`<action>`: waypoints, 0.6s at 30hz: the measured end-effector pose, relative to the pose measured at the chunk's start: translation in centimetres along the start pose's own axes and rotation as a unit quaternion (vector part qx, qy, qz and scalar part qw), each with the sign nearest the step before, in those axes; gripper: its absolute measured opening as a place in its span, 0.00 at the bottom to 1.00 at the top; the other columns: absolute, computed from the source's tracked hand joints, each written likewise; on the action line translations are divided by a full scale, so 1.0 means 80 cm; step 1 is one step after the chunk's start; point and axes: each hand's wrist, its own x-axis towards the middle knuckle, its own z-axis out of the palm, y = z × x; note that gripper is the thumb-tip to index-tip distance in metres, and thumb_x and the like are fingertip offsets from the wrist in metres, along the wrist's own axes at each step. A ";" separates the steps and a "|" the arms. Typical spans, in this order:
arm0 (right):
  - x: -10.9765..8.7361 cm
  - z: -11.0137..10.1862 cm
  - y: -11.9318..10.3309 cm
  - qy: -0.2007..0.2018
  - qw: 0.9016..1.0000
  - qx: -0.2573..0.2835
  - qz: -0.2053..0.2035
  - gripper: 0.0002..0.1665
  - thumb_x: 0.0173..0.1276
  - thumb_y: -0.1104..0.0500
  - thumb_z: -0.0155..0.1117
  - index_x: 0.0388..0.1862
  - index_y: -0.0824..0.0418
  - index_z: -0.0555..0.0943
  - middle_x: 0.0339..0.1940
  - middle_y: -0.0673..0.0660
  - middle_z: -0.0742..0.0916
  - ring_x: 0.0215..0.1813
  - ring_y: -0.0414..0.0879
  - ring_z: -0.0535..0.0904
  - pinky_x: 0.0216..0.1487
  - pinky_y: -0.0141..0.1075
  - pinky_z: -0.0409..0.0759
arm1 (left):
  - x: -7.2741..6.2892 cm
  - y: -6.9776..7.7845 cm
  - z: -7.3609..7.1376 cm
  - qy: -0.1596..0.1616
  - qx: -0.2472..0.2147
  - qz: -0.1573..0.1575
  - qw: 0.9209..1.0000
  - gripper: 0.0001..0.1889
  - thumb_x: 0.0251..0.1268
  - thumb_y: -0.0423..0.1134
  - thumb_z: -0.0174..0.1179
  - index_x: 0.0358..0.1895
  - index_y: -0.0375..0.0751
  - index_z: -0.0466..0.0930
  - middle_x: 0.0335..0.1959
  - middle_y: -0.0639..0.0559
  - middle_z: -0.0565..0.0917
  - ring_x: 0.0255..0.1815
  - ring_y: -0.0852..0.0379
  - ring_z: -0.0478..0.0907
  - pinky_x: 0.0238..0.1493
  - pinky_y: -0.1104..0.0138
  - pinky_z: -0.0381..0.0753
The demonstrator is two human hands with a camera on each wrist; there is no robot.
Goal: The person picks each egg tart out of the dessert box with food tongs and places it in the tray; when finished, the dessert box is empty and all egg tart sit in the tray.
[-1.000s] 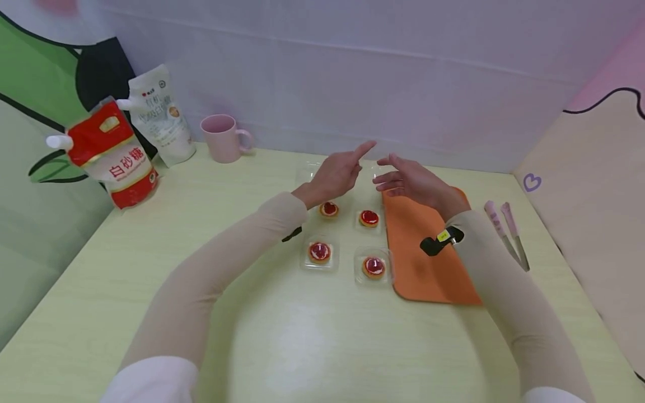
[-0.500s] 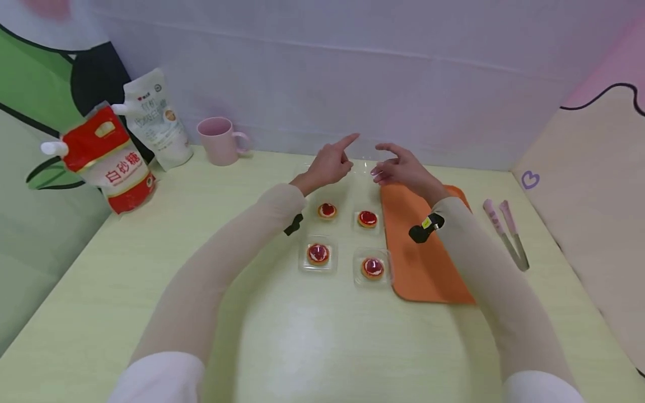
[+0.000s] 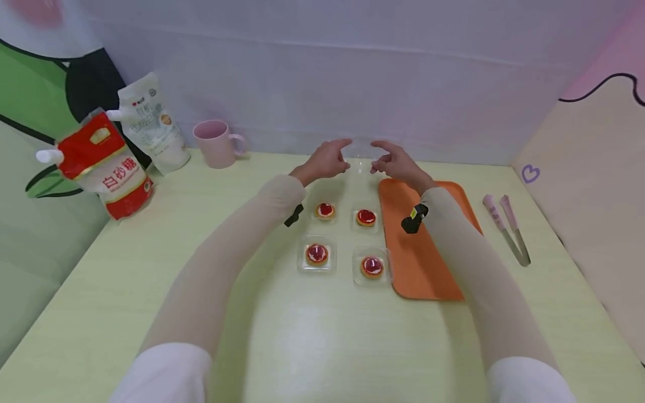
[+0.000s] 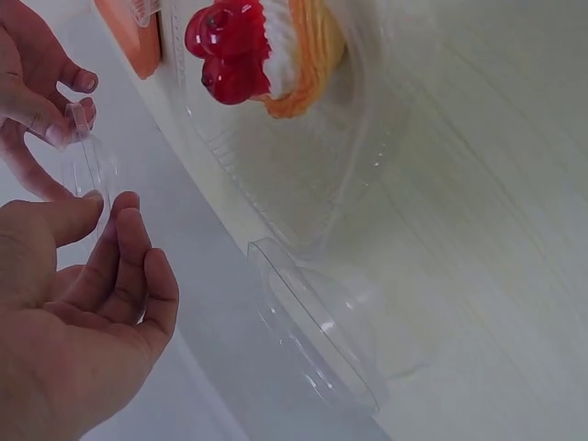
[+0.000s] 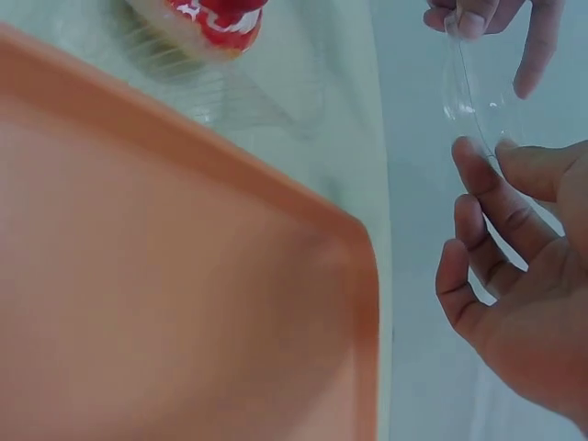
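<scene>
My left hand (image 3: pixel 326 160) and right hand (image 3: pixel 400 165) face each other near the back edge of the table. Between them they pinch a clear plastic lid (image 4: pixel 89 161) by opposite edges, raised above the tabletop. The right wrist view shows the thumb and forefinger on that thin rim, other fingers curled loosely. Below the hands, two red-topped tarts (image 3: pixel 325 210) (image 3: pixel 366 218) sit in clear plastic trays. Nearer me, two more tarts (image 3: pixel 317 254) (image 3: pixel 372 267) stand in clear boxes with domed lids. Another clear lid (image 4: pixel 317 326) lies by the back edge, seen in the left wrist view.
An orange tray (image 3: pixel 403 240) lies right of the tarts, under my right forearm. Farther right are tongs (image 3: pixel 509 229) with pink handles. A pink mug (image 3: pixel 215 146), a white pouch (image 3: pixel 153 126) and a red sugar pouch (image 3: pixel 103 165) stand at the back left.
The right hand's spread fingers have drawn into a pinch, and it has shifted slightly up. The left hand has moved a little left. The tarts have stayed in place.
</scene>
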 end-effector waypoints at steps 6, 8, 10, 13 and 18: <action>0.016 0.008 0.011 -0.014 0.999 -0.024 0.020 0.34 0.77 0.63 0.54 0.79 0.55 0.59 0.50 0.71 0.85 0.58 0.61 0.80 0.53 0.45 0.71 | 0.012 -0.004 0.007 -0.029 0.011 -0.025 0.999 0.36 0.70 0.36 0.60 0.78 0.40 0.56 0.42 0.43 0.87 0.44 0.49 0.81 0.58 0.57 0.76; 0.020 0.010 0.014 -0.013 0.999 -0.036 0.027 0.34 0.77 0.62 0.55 0.79 0.56 0.60 0.48 0.70 0.86 0.56 0.60 0.81 0.56 0.45 0.72 | 0.016 -0.005 0.010 -0.037 0.001 -0.031 0.999 0.36 0.70 0.35 0.60 0.78 0.39 0.56 0.42 0.43 0.87 0.42 0.50 0.80 0.57 0.57 0.77; 0.021 0.011 0.016 -0.012 0.998 -0.050 0.037 0.34 0.77 0.62 0.56 0.78 0.58 0.60 0.47 0.69 0.86 0.55 0.60 0.81 0.58 0.45 0.73 | 0.018 -0.006 0.014 -0.046 -0.010 -0.036 0.998 0.36 0.70 0.36 0.60 0.78 0.38 0.56 0.42 0.42 0.87 0.41 0.50 0.80 0.55 0.59 0.78; 0.020 0.011 0.020 -0.010 0.997 -0.063 0.044 0.33 0.76 0.62 0.57 0.78 0.59 0.62 0.46 0.68 0.87 0.54 0.60 0.81 0.60 0.45 0.74 | 0.021 -0.008 0.019 -0.061 -0.032 -0.041 0.997 0.36 0.70 0.36 0.60 0.78 0.38 0.55 0.42 0.41 0.87 0.39 0.49 0.83 0.46 0.62 0.80; 0.019 0.007 0.026 -0.005 0.996 -0.070 0.047 0.32 0.75 0.62 0.59 0.76 0.60 0.64 0.48 0.69 0.86 0.53 0.60 0.81 0.56 0.43 0.74 | 0.027 -0.008 0.025 -0.072 -0.054 -0.049 0.995 0.37 0.70 0.37 0.61 0.78 0.39 0.55 0.42 0.41 0.87 0.39 0.49 0.83 0.41 0.66 0.78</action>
